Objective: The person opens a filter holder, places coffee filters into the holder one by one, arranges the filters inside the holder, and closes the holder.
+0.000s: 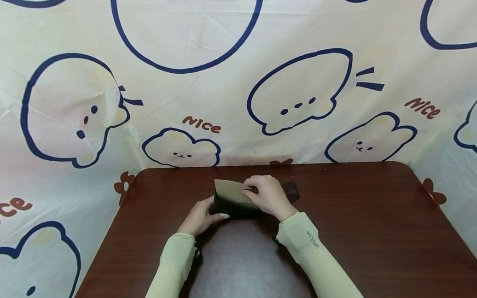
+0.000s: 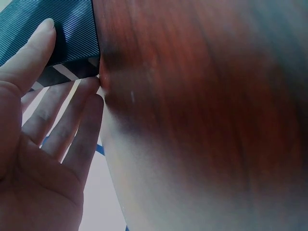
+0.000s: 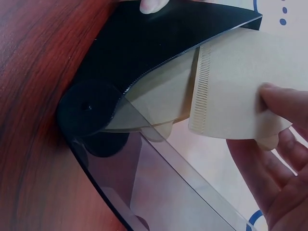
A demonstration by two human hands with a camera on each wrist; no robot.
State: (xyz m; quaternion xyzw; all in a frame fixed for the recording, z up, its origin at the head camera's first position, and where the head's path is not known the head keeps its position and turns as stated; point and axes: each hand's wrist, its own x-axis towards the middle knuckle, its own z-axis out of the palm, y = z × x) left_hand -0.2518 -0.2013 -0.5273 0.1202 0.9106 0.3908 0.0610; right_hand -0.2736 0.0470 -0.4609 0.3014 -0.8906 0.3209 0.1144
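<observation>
A black filter holder box with a clear hinged lid swung open is tipped on the table. Several tan paper coffee filters sit inside it. My left hand grips the box's left end. In the left wrist view, its thumb lies on the ribbed black face and the fingers are underneath. Between thumb and fingers, my right hand pinches one coffee filter, partly out of the box's mouth, its crimped edge showing. The filter's far end is hidden behind the box wall.
The dark brown wooden table spreads around both hands. Behind its back edge hangs a pale curtain printed with blue cartoon outlines, which also runs along both sides.
</observation>
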